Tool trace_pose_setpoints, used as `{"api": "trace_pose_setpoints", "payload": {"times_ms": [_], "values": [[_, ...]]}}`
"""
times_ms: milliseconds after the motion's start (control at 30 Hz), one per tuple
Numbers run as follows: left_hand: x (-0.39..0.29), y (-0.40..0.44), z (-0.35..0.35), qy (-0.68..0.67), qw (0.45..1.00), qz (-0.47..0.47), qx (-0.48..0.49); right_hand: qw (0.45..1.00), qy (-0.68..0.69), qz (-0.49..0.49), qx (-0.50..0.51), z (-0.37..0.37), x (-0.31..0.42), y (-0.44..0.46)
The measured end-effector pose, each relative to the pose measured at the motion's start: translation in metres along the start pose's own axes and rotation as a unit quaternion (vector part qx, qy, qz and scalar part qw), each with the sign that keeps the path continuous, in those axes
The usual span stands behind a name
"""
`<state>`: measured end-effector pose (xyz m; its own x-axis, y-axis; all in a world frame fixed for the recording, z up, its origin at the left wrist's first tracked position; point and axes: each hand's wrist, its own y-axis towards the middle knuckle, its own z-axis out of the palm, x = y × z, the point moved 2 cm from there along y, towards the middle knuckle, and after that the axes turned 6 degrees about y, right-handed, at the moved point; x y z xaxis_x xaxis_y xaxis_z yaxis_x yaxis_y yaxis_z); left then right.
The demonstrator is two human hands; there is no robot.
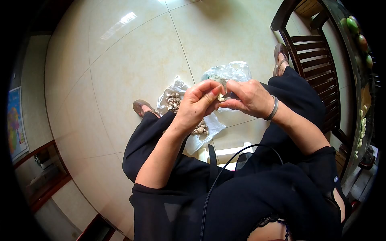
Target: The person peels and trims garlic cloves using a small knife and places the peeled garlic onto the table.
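My left hand (198,103) and my right hand (252,98) meet in front of me, above the floor between my knees. A small pale garlic clove (220,97) is pinched at the fingertips of my left hand. The right thumb and fingers are closed at the other side of the same clove, touching it and its skin. Below the left hand, unpeeled garlic cloves (173,100) lie on a white plastic bag (217,125), partly hidden by the hand and forearm. Behind the hands rests a clear plastic bag (237,71); its contents are hard to make out.
A dark slatted wooden chair (315,56) stands at the right beside a table edge with green and reddish fruit (352,25). A white plastic stool edge (231,152) shows beneath me. A black cable (237,152) curves across my lap. Pale tiles (120,80) cover the floor.
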<state>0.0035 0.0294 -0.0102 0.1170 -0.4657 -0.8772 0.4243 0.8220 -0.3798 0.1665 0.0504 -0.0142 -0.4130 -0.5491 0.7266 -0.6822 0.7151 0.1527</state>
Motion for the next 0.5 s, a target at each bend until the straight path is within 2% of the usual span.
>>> {"api": "trace_pose_setpoints", "payload": {"times_ms": [500], "values": [[-0.0066, -0.0017, 0.0015, 0.050, 0.998, 0.005, -0.029, 0.999, -0.034, -0.001, -0.016, 0.0006, 0.0014, -0.0004]]}}
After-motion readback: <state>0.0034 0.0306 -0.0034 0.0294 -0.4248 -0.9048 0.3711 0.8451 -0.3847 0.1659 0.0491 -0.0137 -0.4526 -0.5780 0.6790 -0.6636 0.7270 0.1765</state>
